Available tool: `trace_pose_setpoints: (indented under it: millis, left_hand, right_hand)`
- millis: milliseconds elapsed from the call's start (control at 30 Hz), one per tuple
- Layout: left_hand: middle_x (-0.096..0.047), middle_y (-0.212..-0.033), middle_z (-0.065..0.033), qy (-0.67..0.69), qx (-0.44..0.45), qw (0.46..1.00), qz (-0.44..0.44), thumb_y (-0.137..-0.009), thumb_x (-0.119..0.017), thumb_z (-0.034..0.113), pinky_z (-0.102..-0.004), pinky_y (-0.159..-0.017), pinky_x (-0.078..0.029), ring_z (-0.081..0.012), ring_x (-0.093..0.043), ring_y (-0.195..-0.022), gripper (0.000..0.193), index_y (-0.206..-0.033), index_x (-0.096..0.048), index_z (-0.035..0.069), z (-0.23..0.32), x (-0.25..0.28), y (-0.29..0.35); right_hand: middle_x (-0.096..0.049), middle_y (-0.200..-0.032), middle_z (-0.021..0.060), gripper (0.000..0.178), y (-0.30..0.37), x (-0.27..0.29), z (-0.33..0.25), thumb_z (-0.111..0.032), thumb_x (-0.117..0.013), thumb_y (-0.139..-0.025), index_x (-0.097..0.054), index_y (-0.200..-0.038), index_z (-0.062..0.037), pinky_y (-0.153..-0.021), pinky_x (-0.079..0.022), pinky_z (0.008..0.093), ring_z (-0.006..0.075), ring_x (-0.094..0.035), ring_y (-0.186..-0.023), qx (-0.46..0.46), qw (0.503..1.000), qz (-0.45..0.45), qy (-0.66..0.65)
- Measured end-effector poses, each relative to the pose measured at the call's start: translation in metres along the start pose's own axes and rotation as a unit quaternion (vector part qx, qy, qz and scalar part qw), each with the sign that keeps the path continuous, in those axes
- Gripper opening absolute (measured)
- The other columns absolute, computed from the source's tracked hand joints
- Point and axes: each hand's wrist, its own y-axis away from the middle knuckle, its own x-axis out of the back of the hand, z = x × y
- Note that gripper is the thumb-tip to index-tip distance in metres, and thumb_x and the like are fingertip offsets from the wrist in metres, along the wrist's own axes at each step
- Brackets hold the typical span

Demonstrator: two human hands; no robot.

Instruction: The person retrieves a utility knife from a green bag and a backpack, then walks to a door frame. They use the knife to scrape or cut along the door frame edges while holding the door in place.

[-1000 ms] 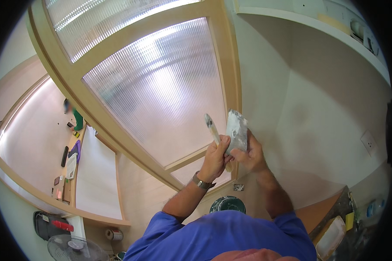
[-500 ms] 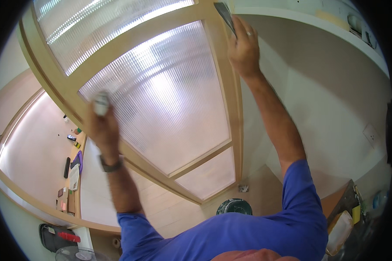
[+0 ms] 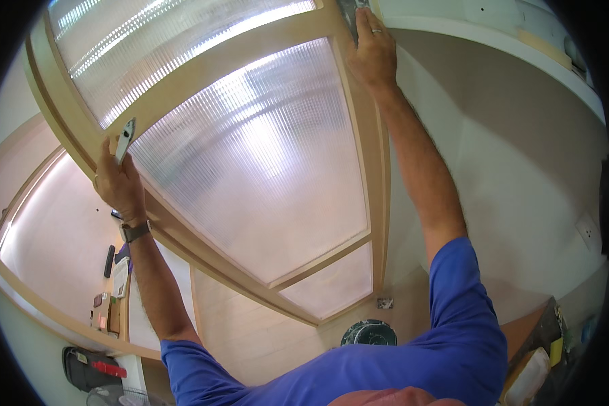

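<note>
My left hand [image 3: 120,186] is closed round a slim grey-white tool with a narrowing tip, which looks like a utility knife [image 3: 124,140]. It is at the left stile of a pale wooden door frame [image 3: 176,82] glazed with ribbed translucent panes [image 3: 264,155]. High on the right, my right hand [image 3: 375,57] grips a flat grey scraper [image 3: 348,15] against the upper part of the frame's right stile. The fingers hide part of the scraper, and its upper end runs toward the picture's rim.
A dark green, paint-spattered bucket [image 3: 369,333] stands on the floor below me. To the left, a wooden shelf holds small items, near a black bag [image 3: 81,369] with a red object on it. A white ledge [image 3: 480,42] curves along the upper right, with a wall socket [image 3: 589,231] lower down.
My left hand has moved left and slightly down, from over the ribbed pane to the frame's left stile. My right hand has shifted slightly up, bringing the scraper onto the right stile.
</note>
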Motion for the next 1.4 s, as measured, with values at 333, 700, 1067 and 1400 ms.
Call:
trace_pose_setpoints:
  millis: [333, 700, 1067, 1400]
  left_hand:
    - [-0.067, -0.106, -0.0077, -0.022, 0.061, 0.993, 0.094, -0.084, -0.058, 0.005, -0.0356, -0.079, -0.049, -0.0248, -0.064, -0.089, 0.031, -0.115, -0.060, 0.008, -0.026, 0.006, -0.004]
    - [-0.066, -0.110, -0.0076, 0.012, 0.088, 0.993, 0.079, -0.086, -0.055, 0.005, -0.0352, -0.085, -0.048, -0.0243, -0.062, -0.098, 0.030, -0.116, -0.060, 0.007, -0.033, 0.002, 0.008]
    - [-0.066, -0.106, -0.0090, 0.028, 0.091, 0.992, 0.089, -0.084, -0.056, 0.002, -0.0352, -0.084, -0.049, -0.0240, -0.063, -0.095, 0.030, -0.113, -0.061, 0.005, -0.033, 0.002, 0.010]
    - [-0.067, -0.105, -0.0091, 0.033, 0.106, 0.990, 0.090, -0.083, -0.055, 0.001, -0.0347, -0.084, -0.050, -0.0242, -0.063, -0.095, 0.030, -0.112, -0.063, 0.005, -0.030, 0.004, 0.010]
  right_hand:
    - [-0.050, -0.124, 0.0290, 0.041, 0.012, -0.012, 0.004, -0.005, -0.056, -0.082, -0.050, -0.119, 0.0112, -0.100, -0.039, 0.0470, 0.0431, -0.048, -0.117, 0.008, 0.998, 0.028, -0.047]
    - [-0.056, -0.118, 0.0270, 0.032, -0.088, -0.058, -0.001, -0.004, -0.048, -0.088, -0.052, -0.116, 0.0104, -0.095, -0.043, 0.0430, 0.0394, -0.053, -0.111, 0.023, 0.995, 0.100, 0.001]
    - [-0.056, -0.117, 0.0276, 0.033, -0.044, -0.050, 0.004, -0.004, -0.052, -0.085, -0.053, -0.115, 0.0092, -0.096, -0.043, 0.0447, 0.0419, -0.052, -0.112, 0.055, 0.992, 0.108, -0.015]
    - [-0.052, -0.123, 0.0295, 0.035, -0.002, -0.029, 0.002, -0.003, -0.051, -0.087, -0.051, -0.119, 0.0109, -0.101, -0.040, 0.0450, 0.0435, -0.047, -0.119, 0.026, 0.997, 0.059, -0.046]
